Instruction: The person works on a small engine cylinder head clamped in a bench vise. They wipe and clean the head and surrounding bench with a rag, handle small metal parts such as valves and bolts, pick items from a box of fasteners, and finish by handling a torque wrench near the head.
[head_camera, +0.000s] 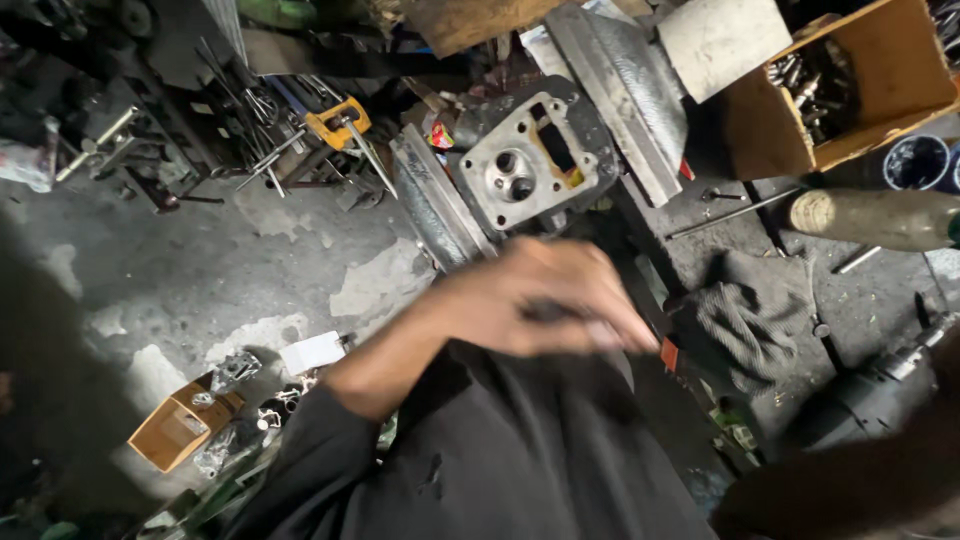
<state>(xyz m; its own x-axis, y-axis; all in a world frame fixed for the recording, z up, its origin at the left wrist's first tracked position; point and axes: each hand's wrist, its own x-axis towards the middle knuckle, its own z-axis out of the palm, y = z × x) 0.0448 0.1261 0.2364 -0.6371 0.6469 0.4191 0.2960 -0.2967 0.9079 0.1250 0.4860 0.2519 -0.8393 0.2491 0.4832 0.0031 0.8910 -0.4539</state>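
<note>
Fingers of left hand (540, 300), blurred, curl on something small and dark; steadier, slower grip near cylinder head (530, 165) helps; right hand unseen.

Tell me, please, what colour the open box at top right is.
The open box is orange-brown cardboard; head view.

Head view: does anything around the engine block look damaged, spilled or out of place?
The floor has pale patches where its surface is chipped away. The metal engine block sits tilted between two angled metal bars. The left hand is blurred, so its grip cannot be told. Nothing looks freshly spilled.
</note>
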